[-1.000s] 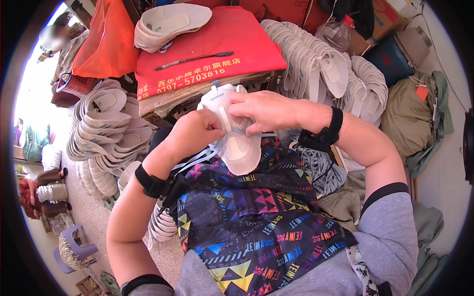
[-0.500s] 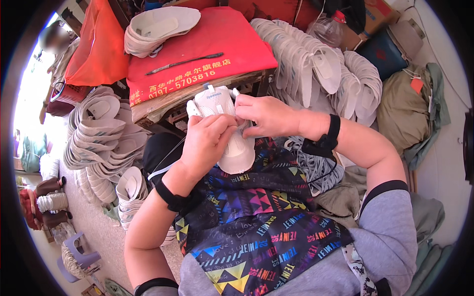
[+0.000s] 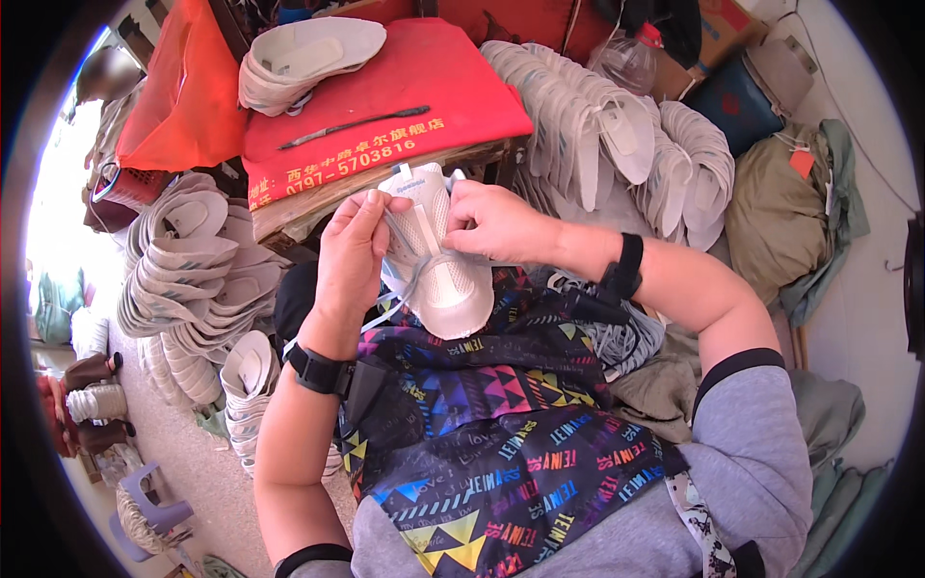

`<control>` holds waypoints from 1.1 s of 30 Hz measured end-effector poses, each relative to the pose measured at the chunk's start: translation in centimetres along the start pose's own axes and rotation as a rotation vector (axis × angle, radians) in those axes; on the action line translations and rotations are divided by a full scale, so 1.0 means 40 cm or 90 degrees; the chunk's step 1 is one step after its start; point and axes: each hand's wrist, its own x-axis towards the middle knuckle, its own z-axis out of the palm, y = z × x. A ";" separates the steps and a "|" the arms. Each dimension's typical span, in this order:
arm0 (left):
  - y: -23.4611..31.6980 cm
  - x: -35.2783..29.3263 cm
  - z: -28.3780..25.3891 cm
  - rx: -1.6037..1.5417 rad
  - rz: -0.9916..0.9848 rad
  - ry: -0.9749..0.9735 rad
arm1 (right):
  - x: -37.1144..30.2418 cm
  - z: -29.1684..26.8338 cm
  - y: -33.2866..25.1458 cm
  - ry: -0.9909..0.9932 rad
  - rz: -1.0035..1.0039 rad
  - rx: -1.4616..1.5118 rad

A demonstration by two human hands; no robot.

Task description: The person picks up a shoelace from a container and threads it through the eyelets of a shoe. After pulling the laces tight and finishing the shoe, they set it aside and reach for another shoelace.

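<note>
Fingers of the left hand [image 3: 350, 252] are pressed together at their tips, thumb against forefinger, beside the tongue of a white shoe [image 3: 451, 287]; a bit of lace seems to be pinched there, though it is too small to be made out. On the shoe's other side, the fingers of the right hand [image 3: 498, 225] are curled in against the edge of the opening, and what is gripped between them cannot be told.

The shoe is held just on the wearer's side of the red cloth [image 3: 462, 82], its toe lying over the patterned apron [image 3: 501, 433]. The toe is pointed away from the cloth and the tongue tab toward it; the long axis is slanted slightly, with the toe end carried to the wearer's right.

Across the front, a pale grey lace [image 3: 417, 276] is looped loosely. It could be twisted or snagged if the slack were drawn in unevenly, and an eyelet could be missed because the edge is covered by the right fingers. With no firm rest seen beneath it, the shoe might be tipped by a one-sided pull.
</note>
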 end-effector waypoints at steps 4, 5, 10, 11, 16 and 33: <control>-0.009 -0.017 0.012 0.059 0.023 -0.010 | 0.008 0.000 -0.073 0.127 0.314 0.375; -0.014 -0.021 0.014 0.054 0.037 -0.024 | 0.020 -0.016 -0.075 0.095 0.395 0.508; -0.018 -0.028 0.019 0.062 0.059 -0.012 | 0.000 -0.013 -0.087 0.078 0.164 0.080; -0.017 -0.030 0.019 0.131 0.065 -0.026 | -0.014 -0.005 -0.092 0.090 0.059 -0.110; -0.013 -0.050 0.043 0.482 0.112 -0.065 | -0.010 -0.024 -0.085 -0.110 0.101 -0.142; -0.011 -0.047 0.023 0.209 0.101 0.016 | 0.036 -0.020 -0.143 0.106 0.240 0.577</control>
